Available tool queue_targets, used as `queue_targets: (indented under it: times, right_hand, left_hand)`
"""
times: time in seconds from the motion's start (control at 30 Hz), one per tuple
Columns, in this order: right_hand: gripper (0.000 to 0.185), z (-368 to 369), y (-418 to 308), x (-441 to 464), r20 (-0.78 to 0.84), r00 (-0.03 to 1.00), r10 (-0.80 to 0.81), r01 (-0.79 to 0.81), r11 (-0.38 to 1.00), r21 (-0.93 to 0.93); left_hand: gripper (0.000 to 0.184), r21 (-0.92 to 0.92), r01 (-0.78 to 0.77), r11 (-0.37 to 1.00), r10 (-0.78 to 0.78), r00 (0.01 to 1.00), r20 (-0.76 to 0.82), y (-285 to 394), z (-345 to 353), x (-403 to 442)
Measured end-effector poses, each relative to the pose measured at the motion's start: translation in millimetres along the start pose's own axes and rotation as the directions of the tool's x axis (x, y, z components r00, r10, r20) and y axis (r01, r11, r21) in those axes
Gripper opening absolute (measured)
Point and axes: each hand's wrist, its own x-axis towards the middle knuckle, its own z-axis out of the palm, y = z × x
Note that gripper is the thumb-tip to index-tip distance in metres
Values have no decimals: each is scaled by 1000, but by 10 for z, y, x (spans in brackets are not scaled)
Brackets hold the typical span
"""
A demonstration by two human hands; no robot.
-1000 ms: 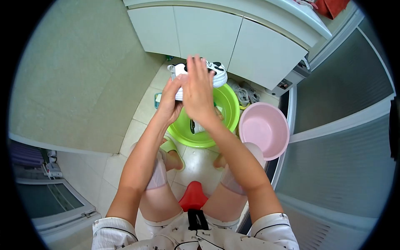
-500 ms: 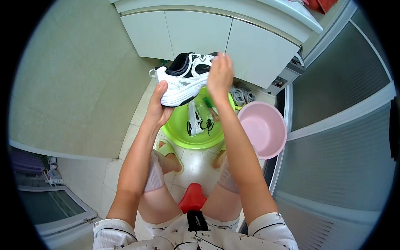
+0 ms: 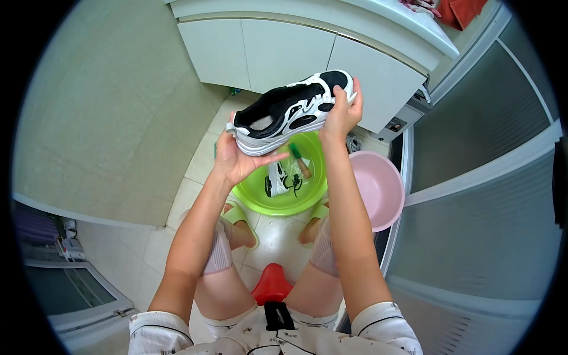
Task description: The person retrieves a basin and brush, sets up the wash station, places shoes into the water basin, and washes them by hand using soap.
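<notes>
A white and black sneaker (image 3: 299, 115) without laces is held above a green basin (image 3: 269, 204), its opening turned up toward me. My left hand (image 3: 236, 158) supports the heel from below, thumb at the heel side and fingers stretched under the sole. At the toe, my right hand (image 3: 342, 115) grips with its thumb on top and fingers round the far side. Inside the basin lie a second white and black shoe (image 3: 277, 180), a brush (image 3: 300, 161) with green bristles and a wooden handle, and a black lace (image 3: 297, 184).
A pink basin (image 3: 378, 189) stands right of the green one, with grey shoes (image 3: 354, 142) behind it. White cabinets (image 3: 287, 56) are ahead, a glass door (image 3: 479, 165) to the right. A red stool (image 3: 272, 285) is beneath me.
The sneaker has tilted so its opening faces me more, and its toe has moved right. My right hand has gone from its side to clasping the toe. My left fingers have spread.
</notes>
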Motion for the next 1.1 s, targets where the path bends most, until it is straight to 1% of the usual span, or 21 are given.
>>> queue_targets:
  times: [0.03, 0.13, 0.17, 0.2, 0.27, 0.3, 0.33, 0.4, 0.43, 0.5, 0.57, 0.6, 0.67, 0.7, 0.8, 0.83, 0.87, 0.93, 1.0, 1.03, 1.1]
  right_hand:
    - [54, -3, -1, -29, 13, 1000, 18, -18, 1000, -3]
    - [54, -43, 109, -5, 22, 999, -35, 38, 985, -167]
    - [48, -51, 160, 2, 15, 1000, -24, 27, 973, -228]
    - [52, -64, 169, 3, 41, 995, 96, -87, 981, -176]
    - [59, -117, 165, 14, 109, 938, 328, -320, 944, -86]
    - [58, -137, 205, 21, 125, 921, 368, -368, 930, -24]
    - [54, -210, 231, 91, 265, 870, 414, -429, 903, -4]
    - [54, -231, 216, 66, 257, 794, 551, -587, 805, 85]
    - [54, -180, 88, 17, 228, 771, 595, -616, 787, 28]
    - [53, -147, 28, -32, 198, 786, 586, -587, 807, -61]
    - [52, -98, -10, -99, 136, 798, 587, -571, 809, -139]
    - [52, -131, 43, -109, 156, 801, 577, -551, 814, -185]
    - [52, -215, 169, -125, 198, 803, 562, -504, 818, -277]
    - [48, -207, 111, -162, 211, 808, 550, -444, 805, -394]
    - [45, -87, -196, -419, 359, 801, 479, -178, 763, -621]
    - [47, -42, -109, -532, 404, 854, 327, 23, 753, -658]
    - [54, -45, -57, -684, 407, 866, 291, 98, 699, -708]
    - [61, 28, -85, -956, 455, 857, 242, 144, 736, -662]
    - [63, 37, -12, -1011, 510, 844, 166, 253, 715, -652]
    - [64, 36, 12, -1002, 539, 833, 127, 309, 700, -643]
    - [63, 45, 58, -855, 507, 859, 69, 300, 735, -608]
  left_hand:
    - [80, -32, 87, 996, -85, 995, 49, 21, 2, 5]
    - [79, -162, 98, 982, -103, 994, -24, 68, 42, -18]
    - [72, -52, 107, 993, -105, 994, 34, 96, -7, -26]
    - [70, 92, 39, 995, -41, 999, 23, 95, -19, -33]
    - [66, 372, -90, 924, 88, 996, 23, 46, -20, -29]
    - [68, 368, -87, 926, 83, 996, 25, 13, 32, -47]
    - [70, 448, -110, 887, 132, 991, -18, -34, 76, -52]
    - [78, 678, -91, 730, 166, 985, -46, -50, 185, -94]
    - [77, 746, -106, 657, 194, 980, -31, -49, 168, -89]
    - [75, 861, -132, 490, 248, 969, 7, -30, 134, -84]
    - [75, 920, -141, 365, 290, 957, 32, -6, 159, -107]
    - [75, 943, -143, 299, 308, 950, 47, 2, 171, -109]
    - [74, 951, -165, 262, 329, 941, 72, 12, 159, -96]
    - [73, 954, -174, 242, 340, 937, 85, 16, 146, -98]
    - [72, 979, -195, 64, 399, 904, 154, 12, 63, -46]
    - [71, 980, -186, 73, 416, 899, 140, -2, 62, -44]
    - [71, 981, -180, 79, 432, 893, 129, -15, 64, -38]
    - [70, 982, -175, 69, 455, 882, 125, -13, 49, -19]
    - [69, 983, -178, 39, 465, 874, 140, 31, 13, -11]
    - [67, 978, -190, 86, 454, 881, 131, 37, 19, -15]
    - [68, 971, -160, 176, 412, 908, 75, 24, 58, -36]
